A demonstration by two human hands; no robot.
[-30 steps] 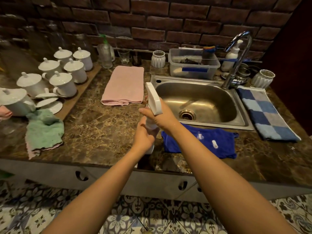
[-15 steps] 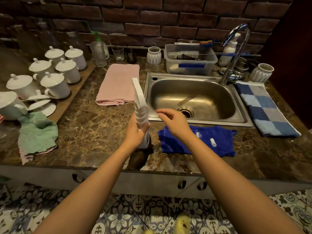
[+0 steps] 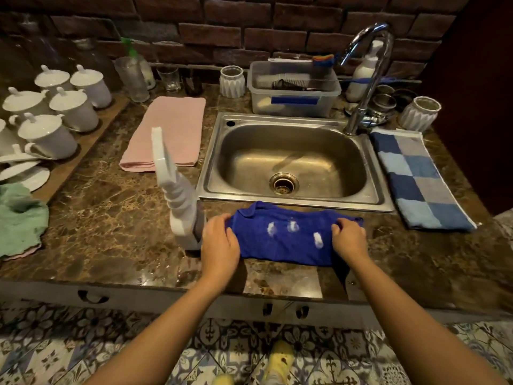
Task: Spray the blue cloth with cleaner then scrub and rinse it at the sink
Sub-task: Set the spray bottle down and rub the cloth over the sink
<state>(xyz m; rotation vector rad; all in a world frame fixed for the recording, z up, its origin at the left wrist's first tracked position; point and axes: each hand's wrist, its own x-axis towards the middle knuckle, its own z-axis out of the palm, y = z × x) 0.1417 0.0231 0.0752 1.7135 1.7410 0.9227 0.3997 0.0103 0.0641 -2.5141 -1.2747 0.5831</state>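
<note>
The blue cloth [image 3: 286, 243] lies on the marble counter just in front of the steel sink [image 3: 294, 162], with three white foam blobs on it. My left hand [image 3: 220, 245] grips its left end and my right hand [image 3: 349, 240] grips its right end. The white spray bottle [image 3: 177, 198] stands upright on the counter, touching or just beside my left hand, with nobody holding it. The chrome tap [image 3: 369, 76] rises at the sink's back right corner and no water runs from it.
A folded pink towel [image 3: 169, 134] lies left of the sink, a blue checked towel [image 3: 419, 179] to its right. White lidded cups [image 3: 55, 118] on a wooden board and a green cloth [image 3: 19, 218] fill the left. A plastic tub [image 3: 294, 93] sits behind the sink.
My left hand set the spray bottle down on the counter and let go. Both hands moved onto the ends of the blue cloth. A third foam blob has appeared on it.
</note>
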